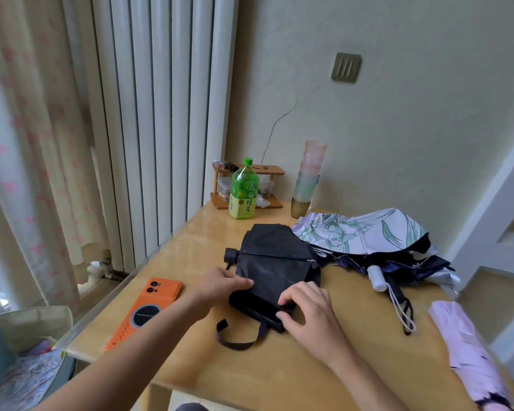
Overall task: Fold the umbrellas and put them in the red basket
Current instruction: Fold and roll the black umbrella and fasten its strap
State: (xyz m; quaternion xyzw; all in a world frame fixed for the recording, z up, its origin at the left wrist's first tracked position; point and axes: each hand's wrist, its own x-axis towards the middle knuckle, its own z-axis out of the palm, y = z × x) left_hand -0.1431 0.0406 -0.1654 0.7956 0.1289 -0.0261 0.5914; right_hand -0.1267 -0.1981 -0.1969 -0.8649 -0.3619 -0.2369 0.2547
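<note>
Black umbrella (275, 262): centre of worktop (196, 241), part folded.
Left hand (224, 284): flat, pressing fabric.
Right hand (309, 310): pinching folded edge.

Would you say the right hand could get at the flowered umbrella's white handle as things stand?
Probably yes: only bare table lies between the right hand and the white handle, just to its right. It would first have to release the black umbrella it pinches.
</note>
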